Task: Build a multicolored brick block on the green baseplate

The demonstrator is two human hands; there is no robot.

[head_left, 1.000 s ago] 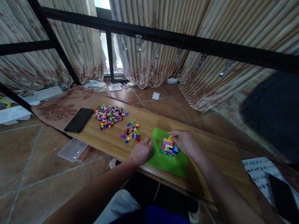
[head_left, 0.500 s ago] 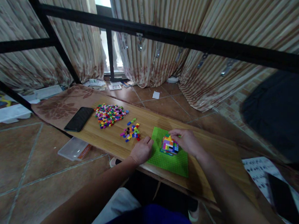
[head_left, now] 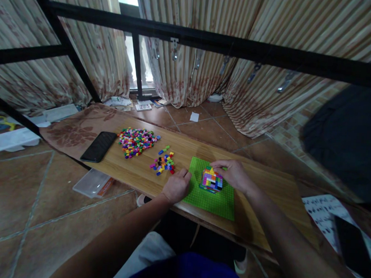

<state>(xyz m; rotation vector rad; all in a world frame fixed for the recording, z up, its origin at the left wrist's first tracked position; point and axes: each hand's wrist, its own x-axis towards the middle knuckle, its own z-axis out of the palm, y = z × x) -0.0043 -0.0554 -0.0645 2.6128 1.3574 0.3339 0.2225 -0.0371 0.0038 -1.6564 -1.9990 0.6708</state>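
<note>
A multicoloured block of small bricks (head_left: pixel 212 181) stands on a green studded baseplate (head_left: pixel 213 203). My right hand (head_left: pixel 232 173) reaches over the block's far right side, thumb and forefinger drawn together at its top edge; whatever lies between the fingertips is too small to make out. At the baseplate's left edge rests my left hand (head_left: pixel 178 186), its fingers curled together, and what they hold, if anything, is hidden. Just left of that hand lies a small group of loose bricks (head_left: pixel 163 163). Farther left is a larger heap of mixed bricks (head_left: pixel 136 142).
A black phone (head_left: pixel 98 146) lies on the wooden table (head_left: pixel 133 173) at the left. Below the table's front edge sits a clear plastic box (head_left: pixel 90 183). A black metal bar (head_left: pixel 192 35) crosses beyond the table. Paper and a dark device (head_left: pixel 355 246) are at the right.
The view has shifted very slightly. Both hands keep nearly the same places, the right at the block's top and the left by the baseplate's edge.
</note>
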